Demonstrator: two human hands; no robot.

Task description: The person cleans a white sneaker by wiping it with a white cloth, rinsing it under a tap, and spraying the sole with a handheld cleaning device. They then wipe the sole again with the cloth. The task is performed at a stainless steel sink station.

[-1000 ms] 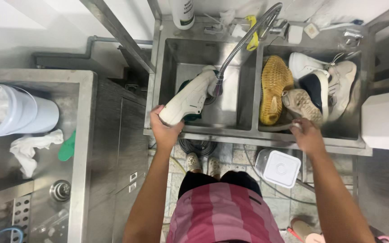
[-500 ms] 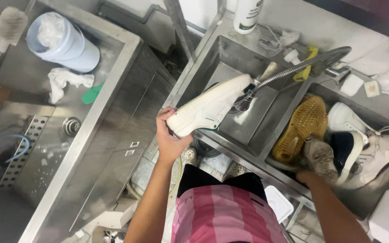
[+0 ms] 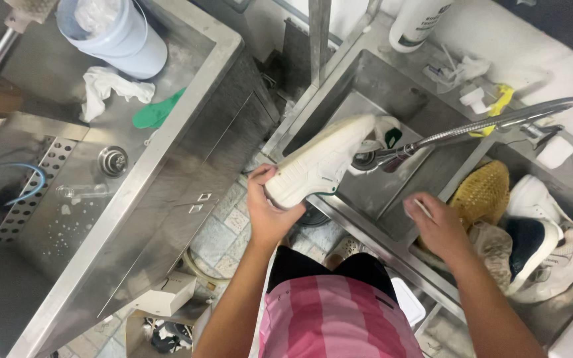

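Observation:
My left hand (image 3: 268,211) grips the toe end of a white sneaker (image 3: 323,161), holding it over the left basin of a steel double sink (image 3: 339,86). The sneaker's heel sits under the nozzle of a flexible metal spray faucet (image 3: 472,129). My right hand (image 3: 440,225) hovers over the sink's front rim, fingers curled around a small white object that I cannot identify. Beside that hand, the right basin holds a yellow-soled shoe (image 3: 485,192) and several more sneakers (image 3: 538,238).
A steel counter (image 3: 160,192) to the left carries a pale blue bucket (image 3: 114,33), a white rag (image 3: 104,86), a green piece (image 3: 154,114) and a drain (image 3: 112,160). A white bottle (image 3: 419,20) stands behind the sink. Boxes (image 3: 164,298) and a plastic container (image 3: 409,301) sit on the tiled floor.
The view has swung left and tilted. My right hand left the shoes in the right basin and came to the sink's front rim. The white sneaker stays under the faucet.

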